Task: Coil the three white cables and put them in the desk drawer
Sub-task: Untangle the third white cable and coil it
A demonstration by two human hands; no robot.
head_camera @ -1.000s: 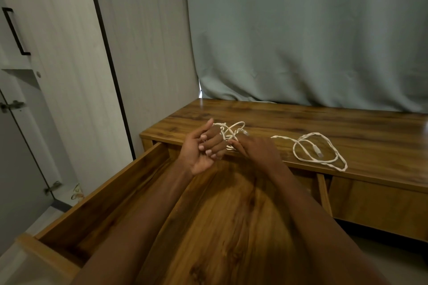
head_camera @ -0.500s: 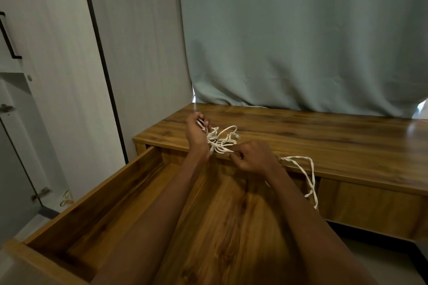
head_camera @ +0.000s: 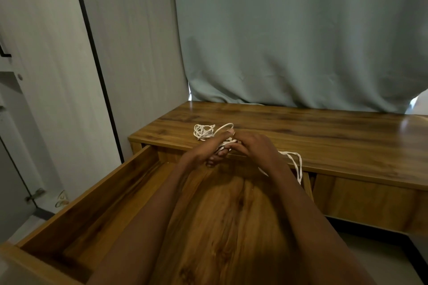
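So the person is somewhere in the middle of this one, not near the end. The drawer (head_camera: 97,194) is pulled wide open and, as far as the visible part of its bottom shows, there's no cable in it yet, though the arms cover a good chunk of the floor so it can't be ruled out completely. Up on the desk (head_camera: 324,136), just beyond the hands, sits a small bundle (head_camera: 203,131) of white cable that looks already wound up, so that's probably one done and waiting. The left hand (head_camera: 208,149) has its fingers curled around a few turns of a second cable (head_camera: 295,161), and the right hand (head_camera: 257,148) is closed over the same wraps right against it, pinching the strand as if feeding another loop on. The free tail of that cable runs out from under the right hand, over the desk's front edge, and dangles down in front of it, so there's a fair bit of winding left. A third cable can't be made out separately here; it may be mixed in with the bundle or hidden by the hands, hard to say. Best guess: one coil finished, one half done, and none of the putting-away has happened so far.
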